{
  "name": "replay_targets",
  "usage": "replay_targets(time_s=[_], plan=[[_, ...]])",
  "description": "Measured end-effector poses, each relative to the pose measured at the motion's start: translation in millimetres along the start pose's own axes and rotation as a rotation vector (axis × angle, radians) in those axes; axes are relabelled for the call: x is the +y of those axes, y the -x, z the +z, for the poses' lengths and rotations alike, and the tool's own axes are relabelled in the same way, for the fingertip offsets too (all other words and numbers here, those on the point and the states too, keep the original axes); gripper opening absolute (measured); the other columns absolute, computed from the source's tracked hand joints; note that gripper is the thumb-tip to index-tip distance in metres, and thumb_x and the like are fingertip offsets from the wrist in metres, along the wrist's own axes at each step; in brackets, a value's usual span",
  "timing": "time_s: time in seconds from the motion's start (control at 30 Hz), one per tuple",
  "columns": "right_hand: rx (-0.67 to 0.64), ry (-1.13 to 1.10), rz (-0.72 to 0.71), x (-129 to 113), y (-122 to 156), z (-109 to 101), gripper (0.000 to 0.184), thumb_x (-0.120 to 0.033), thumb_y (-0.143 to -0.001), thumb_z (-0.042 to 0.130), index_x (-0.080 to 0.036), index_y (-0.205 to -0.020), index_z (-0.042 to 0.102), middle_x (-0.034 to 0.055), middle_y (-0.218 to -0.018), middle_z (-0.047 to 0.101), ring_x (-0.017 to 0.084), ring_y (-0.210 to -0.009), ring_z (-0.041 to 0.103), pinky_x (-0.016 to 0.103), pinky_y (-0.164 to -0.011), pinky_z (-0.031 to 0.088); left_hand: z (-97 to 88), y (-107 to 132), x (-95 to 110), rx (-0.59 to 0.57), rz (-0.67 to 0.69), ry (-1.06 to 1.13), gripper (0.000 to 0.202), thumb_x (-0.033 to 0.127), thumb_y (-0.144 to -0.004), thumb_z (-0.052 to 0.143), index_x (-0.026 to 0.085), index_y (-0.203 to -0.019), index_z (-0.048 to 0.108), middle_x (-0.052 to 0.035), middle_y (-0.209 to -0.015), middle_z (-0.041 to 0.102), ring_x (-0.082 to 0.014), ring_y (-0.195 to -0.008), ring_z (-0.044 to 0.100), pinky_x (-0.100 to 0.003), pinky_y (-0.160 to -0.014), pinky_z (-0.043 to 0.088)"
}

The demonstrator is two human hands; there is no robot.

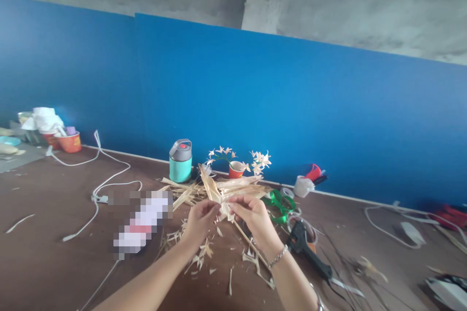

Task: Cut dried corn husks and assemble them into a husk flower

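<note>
Husk (225,210) sits pinched in left grip (200,221) and right grip (254,215); uneven pulling could tear its papery folds.

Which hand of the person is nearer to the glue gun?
The right hand: it is a short way left of the glue gun. The left hand is farther left, on the other side of the right hand.

flask (180,167) left of cup (236,173), husks (248,189) before both, glue gun (311,253) right
</note>
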State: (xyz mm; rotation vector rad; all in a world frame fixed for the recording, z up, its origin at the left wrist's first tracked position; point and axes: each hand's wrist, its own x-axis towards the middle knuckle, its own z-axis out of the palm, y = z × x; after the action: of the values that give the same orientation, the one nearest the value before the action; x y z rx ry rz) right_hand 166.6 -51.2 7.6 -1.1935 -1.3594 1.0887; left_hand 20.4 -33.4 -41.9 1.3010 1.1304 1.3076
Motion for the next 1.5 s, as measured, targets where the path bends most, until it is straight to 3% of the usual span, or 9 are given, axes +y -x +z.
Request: replay_targets(time_s=[0.27,0.47,0.67,0.87,1.07,1.27,1.4,1.5], plan=[[-0.015,-0.213,-0.009,-5,2,1,0.007,-0.017,-0.065,0.060,-0.017,-0.072,0.061,-0.0032,-0.056,0.055,0.010,-0.052,0.049,0.021,-0.052,0.038,0.9,0,-1,0.012,0.006,-0.007,0.026,0.040,-0.068,0.061,0.015,-0.062,0.063,0.0001,-0.053,0.059,-0.0128,-0.050,0.050,-0.023,-0.051,0.037],[-0.032,-0.205,0.055,0,-1,0,0.006,-0.018,-0.064,0.058,-0.016,-0.066,0.063,-0.0026,-0.053,0.054,0.009,-0.049,0.047,0.022,-0.051,0.036,1.5,1,4,0.005,0.019,0.010,0.027,0.042,-0.067,0.061,0.016,-0.058,0.062,0.0003,-0.050,0.058,-0.0132,-0.049,0.050,-0.023,-0.052,0.037],[-0.030,-0.138,0.000,0,0,1,0.011,-0.018,-0.065,0.056,-0.017,-0.073,0.064,-0.0030,-0.056,0.056,0.009,-0.048,0.045,0.021,-0.049,0.035,1.0,1,4,0.012,0.016,0.001,0.025,0.039,-0.068,0.061,0.015,-0.061,0.063,-0.0003,-0.052,0.059,-0.0134,-0.051,0.051,-0.023,-0.053,0.038],[0.007,-0.060,0.042,2,0,1,0.014,-0.019,-0.066,0.055,-0.015,-0.071,0.068,-0.0001,-0.057,0.061,0.012,-0.054,0.053,0.023,-0.054,0.041,1.6,0,-3,0.010,0.009,-0.002,0.025,0.039,-0.071,0.060,0.015,-0.064,0.063,0.0001,-0.055,0.060,-0.0135,-0.052,0.052,-0.023,-0.052,0.038],[-0.038,-0.055,0.030,6,-2,2,0.017,-0.024,-0.067,0.061,-0.014,-0.078,0.070,0.0026,-0.062,0.065,0.014,-0.060,0.058,0.025,-0.057,0.045,2.4,0,-5,0.022,0.019,0.005,0.023,0.038,-0.070,0.061,0.016,-0.064,0.064,0.0008,-0.055,0.061,-0.0130,-0.052,0.053,-0.022,-0.052,0.038],[0.009,0.082,-0.053,12,-4,4,0.017,-0.024,-0.071,0.058,-0.017,-0.080,0.071,0.0035,-0.066,0.066,0.016,-0.060,0.059,0.026,-0.055,0.045,2.6,1,-3,0.021,0.034,-0.019,0.023,0.038,-0.071,0.060,0.016,-0.064,0.063,0.0001,-0.055,0.061,-0.0141,-0.054,0.054,-0.023,-0.053,0.040],[0.069,0.254,-0.227,9,-2,5,0.017,-0.020,-0.074,0.055,-0.021,-0.077,0.071,0.0044,-0.083,0.067,0.019,-0.074,0.060,0.027,-0.064,0.045,2.2,4,-1,0.027,0.053,-0.057,0.022,0.037,-0.072,0.059,0.016,-0.065,0.062,-0.0003,-0.058,0.061,-0.0142,-0.055,0.054,-0.023,-0.054,0.040],[0.116,0.328,-0.320,5,1,7,0.017,-0.019,-0.076,0.053,-0.021,-0.078,0.070,0.0051,-0.082,0.067,0.019,-0.077,0.061,0.028,-0.068,0.046,3.3,5,2,0.015,0.043,-0.071,0.022,0.036,-0.072,0.058,0.015,-0.066,0.062,-0.0006,-0.059,0.060,-0.0142,-0.055,0.053,-0.023,-0.053,0.039]])
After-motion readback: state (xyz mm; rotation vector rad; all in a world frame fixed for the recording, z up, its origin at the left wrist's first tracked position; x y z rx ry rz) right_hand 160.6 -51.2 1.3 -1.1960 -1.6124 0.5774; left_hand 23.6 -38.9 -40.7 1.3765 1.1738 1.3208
